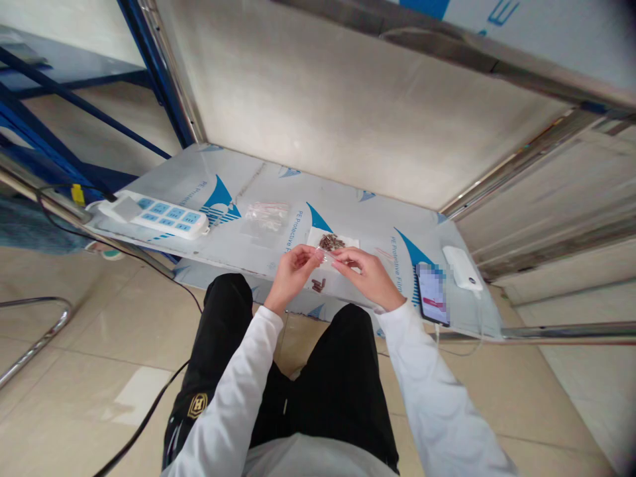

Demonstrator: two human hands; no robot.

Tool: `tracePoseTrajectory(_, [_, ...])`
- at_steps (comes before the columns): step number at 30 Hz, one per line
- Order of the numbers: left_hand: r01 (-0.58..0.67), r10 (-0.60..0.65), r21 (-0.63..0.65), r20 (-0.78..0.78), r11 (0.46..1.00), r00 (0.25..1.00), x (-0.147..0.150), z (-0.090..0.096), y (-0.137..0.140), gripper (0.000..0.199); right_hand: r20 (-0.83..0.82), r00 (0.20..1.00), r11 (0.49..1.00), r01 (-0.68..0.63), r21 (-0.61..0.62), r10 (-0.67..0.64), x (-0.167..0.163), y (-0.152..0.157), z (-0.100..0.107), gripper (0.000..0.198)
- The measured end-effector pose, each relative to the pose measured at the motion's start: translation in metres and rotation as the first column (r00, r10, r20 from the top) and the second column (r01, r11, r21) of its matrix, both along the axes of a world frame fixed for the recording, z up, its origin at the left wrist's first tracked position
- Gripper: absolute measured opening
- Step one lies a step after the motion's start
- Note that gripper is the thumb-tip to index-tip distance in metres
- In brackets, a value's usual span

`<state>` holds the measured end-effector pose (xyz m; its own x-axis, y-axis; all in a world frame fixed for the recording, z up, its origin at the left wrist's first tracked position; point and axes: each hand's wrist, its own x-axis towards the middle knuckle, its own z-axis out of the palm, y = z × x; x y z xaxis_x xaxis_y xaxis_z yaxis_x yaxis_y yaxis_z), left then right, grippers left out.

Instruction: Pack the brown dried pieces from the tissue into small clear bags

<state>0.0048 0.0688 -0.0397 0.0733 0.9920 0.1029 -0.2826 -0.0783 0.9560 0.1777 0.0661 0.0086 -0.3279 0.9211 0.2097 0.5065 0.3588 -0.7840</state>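
Between my two hands is a small clear plastic bag (326, 255), pinched at both sides above the shelf's front edge. My left hand (297, 268) grips its left side with thumb and fingers closed. On the other side, my right hand (366, 270) pinches it the same way. Just beyond my fingertips, a pile of small brown metallic pieces (332, 242) lies on a white sheet (352, 244). A few similar brown pieces (318, 285) lie apart, close to the front edge under my hands. Whether the bag holds anything is too small to tell.
On the film-covered shelf (258, 179), a stack of clear bags (267, 215) lies left of the pile. Farther left is a white power strip (169, 217) with a black cable. A phone (431, 295) and a white power bank (462, 267) lie at right. An upper shelf overhangs.
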Motion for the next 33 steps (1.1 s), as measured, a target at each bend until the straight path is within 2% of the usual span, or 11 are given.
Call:
tracePoseTrajectory(1, [-0.009, 0.009, 0.002, 0.016, 1.000, 1.000, 0.001, 0.000, 0.000, 0.024, -0.070, 0.997, 0.998, 0.026, -0.051, -0.030, -0.002, 0.000, -0.003, 0.020])
tracePoseTrajectory(4, [-0.038, 0.036, 0.042, 0.040, 0.998, 0.999, 0.004, 0.000, -0.003, 0.022, -0.267, 0.949, 0.965, 0.104, -0.242, -0.170, -0.010, -0.001, -0.010, 0.042])
tracePoseTrajectory(7, [-0.073, 0.075, 0.099, -0.015, 0.992, 0.997, 0.005, 0.001, -0.006, 0.020, -0.325, 0.915, 0.933, 0.126, -0.338, -0.241, -0.015, -0.001, -0.013, 0.034])
tracePoseTrajectory(9, [-0.063, 0.070, 0.119, -0.056, 0.991, 0.996, 0.004, 0.002, -0.006, 0.020, -0.322, 0.915, 0.939, 0.140, -0.314, -0.244, -0.014, -0.003, -0.011, 0.029])
tracePoseTrajectory(14, [0.094, -0.081, 0.112, -0.113, 0.989, 0.990, 0.002, 0.004, -0.006, 0.021, -0.189, 0.959, 0.969, 0.183, -0.166, -0.213, -0.009, -0.007, -0.001, 0.024])
tracePoseTrajectory(16, [0.074, -0.052, 0.131, -0.165, 0.989, 0.985, 0.004, 0.005, -0.006, 0.021, -0.227, 0.949, 0.964, 0.172, -0.201, -0.217, -0.008, -0.009, 0.001, 0.025])
tracePoseTrajectory(20, [0.006, 0.032, 0.182, -0.202, 0.983, 0.979, 0.007, 0.006, -0.008, 0.018, -0.391, 0.880, 0.918, 0.112, -0.381, -0.270, -0.003, -0.011, -0.003, 0.030])
tracePoseTrajectory(23, [0.019, 0.012, 0.171, -0.179, 0.985, 0.984, 0.008, 0.007, -0.010, 0.019, -0.400, 0.872, 0.927, 0.142, -0.346, -0.282, -0.001, -0.013, -0.006, 0.027])
tracePoseTrajectory(27, [0.127, -0.109, 0.117, -0.147, 0.985, 0.983, 0.009, 0.009, -0.011, 0.023, -0.366, 0.890, 0.947, 0.181, -0.265, -0.272, 0.001, -0.016, -0.008, 0.024])
tracePoseTrajectory(31, [0.107, -0.069, 0.155, -0.233, 0.982, 0.970, 0.008, 0.009, -0.012, 0.021, -0.362, 0.900, 0.947, 0.138, -0.291, -0.243, 0.002, -0.023, -0.011, 0.024])
tracePoseTrajectory(33, [0.118, -0.069, 0.173, -0.262, 0.978, 0.963, 0.008, 0.009, -0.012, 0.021, -0.353, 0.898, 0.946, 0.170, -0.276, -0.264, 0.003, -0.028, -0.015, 0.023])
